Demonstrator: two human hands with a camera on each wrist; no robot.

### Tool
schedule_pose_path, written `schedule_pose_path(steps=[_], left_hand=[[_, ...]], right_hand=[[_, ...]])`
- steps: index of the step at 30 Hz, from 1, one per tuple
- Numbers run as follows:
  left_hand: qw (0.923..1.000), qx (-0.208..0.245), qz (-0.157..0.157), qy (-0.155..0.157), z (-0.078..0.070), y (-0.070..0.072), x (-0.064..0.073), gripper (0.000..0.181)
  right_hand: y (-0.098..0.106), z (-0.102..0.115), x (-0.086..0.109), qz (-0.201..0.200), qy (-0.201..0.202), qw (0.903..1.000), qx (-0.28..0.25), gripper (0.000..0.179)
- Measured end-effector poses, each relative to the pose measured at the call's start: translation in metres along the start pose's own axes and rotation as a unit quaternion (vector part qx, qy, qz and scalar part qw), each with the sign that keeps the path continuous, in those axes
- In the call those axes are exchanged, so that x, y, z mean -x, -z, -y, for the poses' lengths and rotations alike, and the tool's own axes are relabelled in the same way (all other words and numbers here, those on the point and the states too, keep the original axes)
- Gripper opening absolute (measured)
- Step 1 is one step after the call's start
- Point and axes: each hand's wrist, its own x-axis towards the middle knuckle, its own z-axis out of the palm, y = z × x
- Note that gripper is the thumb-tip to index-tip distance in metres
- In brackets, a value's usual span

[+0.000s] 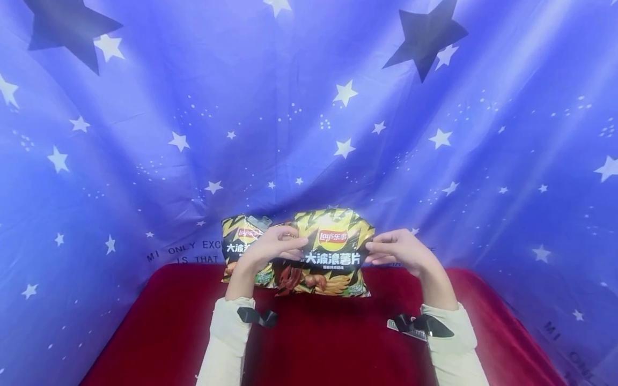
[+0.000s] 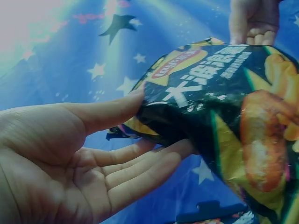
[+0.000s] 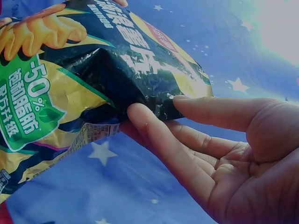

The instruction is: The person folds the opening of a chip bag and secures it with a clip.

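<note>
Between both hands, a yellow-and-black Lay's potato chip bag (image 1: 333, 276) is held upright, its front toward the head camera. My left hand (image 1: 272, 249) pinches its left edge, thumb (image 2: 112, 109) on the front and fingers behind. At the opposite edge, my right hand (image 3: 233, 144) pinches the bag between thumb and fingers. A second chip bag (image 1: 234, 252) of like design stands behind my left hand, partly covered by it. A grey clip-like piece (image 1: 260, 221) shows at that bag's top.
A dark red cloth (image 1: 333, 343) covers the table. Blue star-patterned curtain (image 1: 309, 107) hangs behind it and along both sides. Under the right wrist lies a small pale object (image 1: 410, 331), mostly hidden by a black wrist strap (image 1: 429, 325).
</note>
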Motion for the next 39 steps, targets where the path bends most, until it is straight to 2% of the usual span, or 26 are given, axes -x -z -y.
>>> schedule_pose_path(steps=[6, 13, 23, 32, 39], left_hand=[[0.9994, -0.012, 0.03, 0.01, 0.015, 0.011, 0.012, 0.015], [0.9973, -0.015, 0.061, 0.039, 0.035, 0.018, 0.017, 0.017], [0.996, -0.032, 0.057, 0.061, 0.057, 0.026, 0.021, 0.018], [0.9948, 0.0, 0.053, 0.088, 0.075, 0.028, 0.025, 0.016], [0.9946, -0.011, 0.056, 0.087, 0.08, 0.029, 0.023, 0.02]], right_hand=[[-0.011, -0.019, -0.014, 0.034, -0.003, 0.9994, -0.006, 0.039], [-0.016, -0.041, -0.024, 0.077, -0.008, 0.997, -0.001, 0.024], [-0.025, -0.061, -0.035, 0.105, -0.02, 0.9943, -0.009, 0.023], [-0.035, -0.075, -0.04, 0.1, -0.031, 0.9943, -0.02, 0.019], [-0.037, -0.088, -0.042, 0.104, -0.025, 0.9939, -0.03, 0.025]])
